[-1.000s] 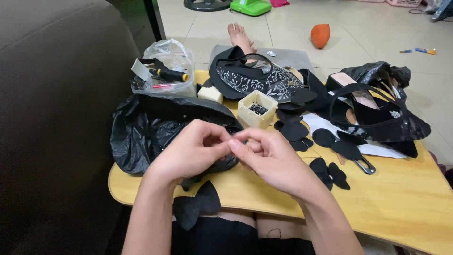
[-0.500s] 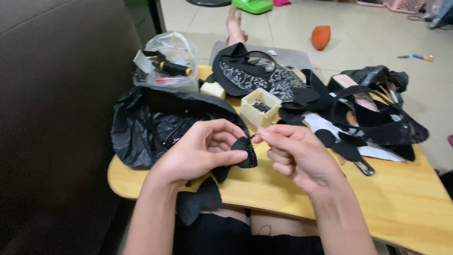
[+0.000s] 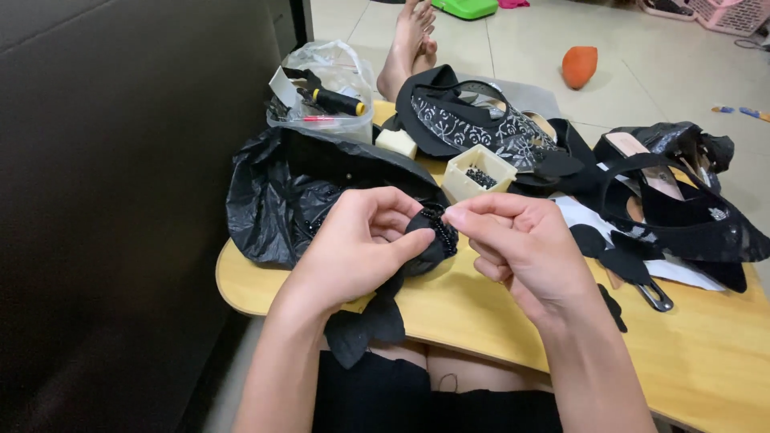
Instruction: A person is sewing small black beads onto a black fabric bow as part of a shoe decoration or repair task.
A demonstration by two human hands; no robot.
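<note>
Over the near edge of the yellow wooden lap table (image 3: 497,321), both hands meet just above the person's lap, where the board's rounded rim leaves a bare strip of wood in front of them and to the right. To the left a dark sofa side (image 3: 120,200) stands close beside the table, so that side is tight; behind the hands a crumpled black plastic bag (image 3: 273,200) covers the table's left part. The left hand (image 3: 357,248) has its fingers curled shut around a small black fabric piece (image 3: 425,240), thumb pressed on its front and the other fingers behind it, a row of tiny black beads (image 3: 441,228) running along the piece's right edge. The right hand (image 3: 521,244) sits just beside it, thumb and forefinger pinched together at the beaded edge; whatever they pinch is too small to make out. More black fabric hangs from the left hand down over the table rim. Just behind the fingertips stands a small cream box of beads (image 3: 479,172), and beyond it a patterned black shoe upper (image 3: 465,128). Black cut-outs (image 3: 609,248) and strappy black shoes (image 3: 682,208) crowd the right side, well apart from the hands.
</note>
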